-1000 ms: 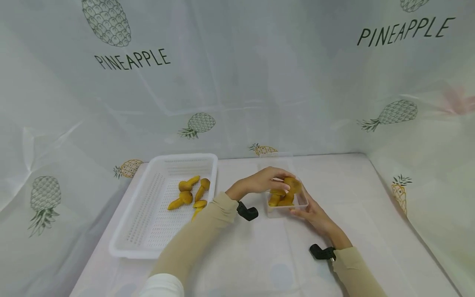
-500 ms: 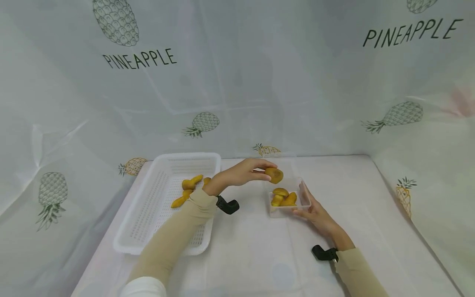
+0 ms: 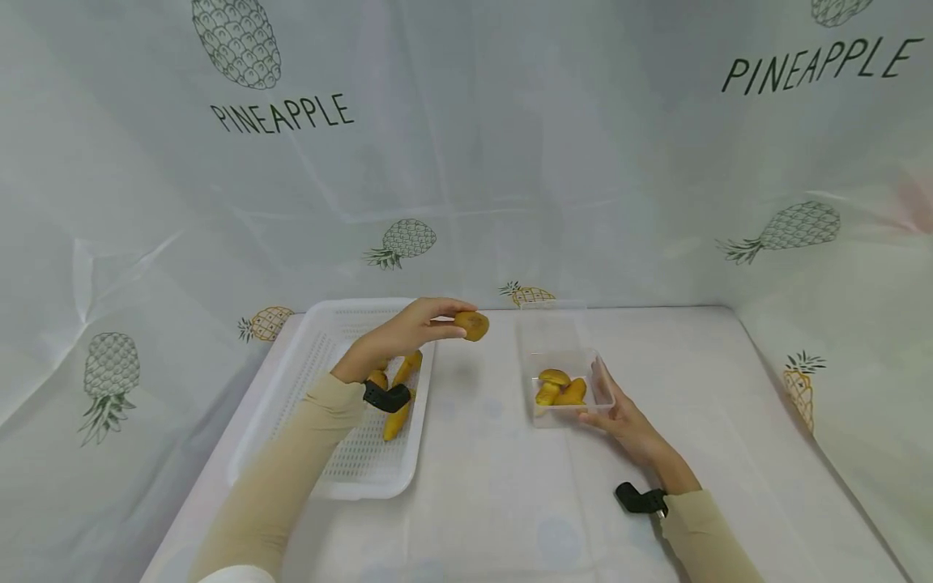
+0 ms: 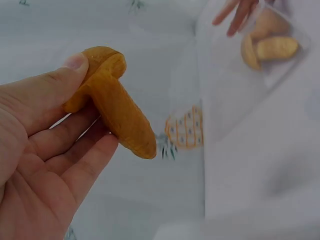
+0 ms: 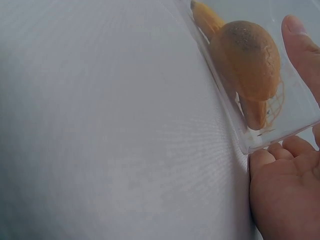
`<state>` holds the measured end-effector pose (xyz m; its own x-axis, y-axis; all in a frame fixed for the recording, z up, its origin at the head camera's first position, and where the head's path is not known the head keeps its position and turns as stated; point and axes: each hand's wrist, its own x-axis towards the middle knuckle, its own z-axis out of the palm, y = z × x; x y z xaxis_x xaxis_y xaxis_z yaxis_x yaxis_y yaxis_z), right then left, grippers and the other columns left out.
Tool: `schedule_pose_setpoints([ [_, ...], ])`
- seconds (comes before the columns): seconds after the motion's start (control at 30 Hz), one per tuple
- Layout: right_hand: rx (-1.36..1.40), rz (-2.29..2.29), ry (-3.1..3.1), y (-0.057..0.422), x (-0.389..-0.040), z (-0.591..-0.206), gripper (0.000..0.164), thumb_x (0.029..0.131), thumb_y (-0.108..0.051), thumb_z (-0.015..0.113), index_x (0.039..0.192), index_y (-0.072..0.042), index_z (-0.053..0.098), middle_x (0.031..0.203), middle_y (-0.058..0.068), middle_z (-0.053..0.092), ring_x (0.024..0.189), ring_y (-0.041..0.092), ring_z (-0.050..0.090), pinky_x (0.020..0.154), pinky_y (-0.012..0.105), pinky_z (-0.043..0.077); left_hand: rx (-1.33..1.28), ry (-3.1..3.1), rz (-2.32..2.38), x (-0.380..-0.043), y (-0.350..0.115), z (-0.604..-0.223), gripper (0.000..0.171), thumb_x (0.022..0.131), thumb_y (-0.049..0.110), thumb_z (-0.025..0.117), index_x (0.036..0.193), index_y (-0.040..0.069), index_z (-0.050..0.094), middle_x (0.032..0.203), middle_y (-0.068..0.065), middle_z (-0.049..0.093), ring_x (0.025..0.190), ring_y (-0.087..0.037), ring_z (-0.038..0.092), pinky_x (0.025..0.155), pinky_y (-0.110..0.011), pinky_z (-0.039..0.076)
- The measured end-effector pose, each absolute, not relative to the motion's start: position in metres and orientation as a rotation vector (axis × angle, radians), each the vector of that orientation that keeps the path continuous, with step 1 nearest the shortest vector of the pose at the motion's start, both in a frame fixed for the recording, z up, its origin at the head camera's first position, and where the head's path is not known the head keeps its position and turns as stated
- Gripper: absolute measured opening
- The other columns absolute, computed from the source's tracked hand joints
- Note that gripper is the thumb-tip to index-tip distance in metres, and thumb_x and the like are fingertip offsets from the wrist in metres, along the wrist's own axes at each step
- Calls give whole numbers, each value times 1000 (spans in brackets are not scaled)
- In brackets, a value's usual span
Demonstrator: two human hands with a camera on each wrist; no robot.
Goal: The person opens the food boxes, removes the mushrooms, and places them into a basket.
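My left hand (image 3: 411, 334) pinches a yellow-brown mushroom (image 4: 122, 112) between thumb and fingers, raised by the basket's right side. Its stem points down to the right in the left wrist view; in the head view the rounded cap faces out. At the right, my right hand (image 3: 628, 425) holds the corner of a small clear plastic box (image 3: 601, 403), thumb along the front and fingers on the right side. Inside the box lie a few mushrooms (image 3: 573, 393), also visible through its wall in the right wrist view, where one mushroom cap (image 5: 247, 57) has a dark patch.
A white perforated plastic basket (image 3: 364, 491) stands on the left, with several mushrooms (image 3: 397, 421) partly covered by my left forearm. Behind the box its clear lid (image 3: 555, 328) is folded back. A pineapple-print sheet (image 3: 496, 162) hangs at the table's far edge.
My left hand has lifted the mushroom out from over the box and carried it left toward the basket. The right hand stays on the box.
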<state>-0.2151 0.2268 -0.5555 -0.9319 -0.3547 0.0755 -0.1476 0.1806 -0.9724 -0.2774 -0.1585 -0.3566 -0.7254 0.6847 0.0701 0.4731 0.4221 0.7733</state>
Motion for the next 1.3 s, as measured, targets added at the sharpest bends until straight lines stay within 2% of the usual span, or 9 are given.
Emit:
schedule_pose_setpoints([
  [0.13,-478,-1834,2295,228,-215,-556,104,93,-10,72,160,-38,-3,166,7,-7,148,46,-4,107,75,8,927,2462,1211,-277,-186,-358,47,101,21,62,143,3,52,144,-8,53,134,-27,47,110,-45,40],
  [0.3,-473,-1830,2300,230,-214,-556,104,93,-11,72,159,-40,-3,166,8,-7,148,45,-4,106,77,5,870,2533,1216,-278,-219,-366,48,101,18,62,143,-1,51,145,-16,51,134,-34,46,109,-49,40],
  [0.67,-487,-1868,2259,230,-214,-557,104,93,-9,71,160,-36,-3,166,8,-8,148,43,-7,108,74,6,678,2713,1156,-272,-273,-383,49,101,16,61,142,-8,48,143,-25,50,130,-45,47,108,-58,37],
  [0.93,-483,-1853,2275,229,-214,-557,104,93,-10,72,161,-34,-3,166,7,-7,149,43,-6,107,75,2,418,2854,1133,-267,-295,-404,51,103,17,57,142,-14,44,141,-33,46,128,-51,45,104,-60,39],
  [1.3,-494,-1846,2280,227,-215,-557,104,93,-10,72,161,-32,-4,166,7,-7,148,44,-6,108,74,3,168,2961,1138,-272,-306,-437,50,104,15,56,135,-22,44,131,-40,51,121,-53,50,99,-59,44],
])
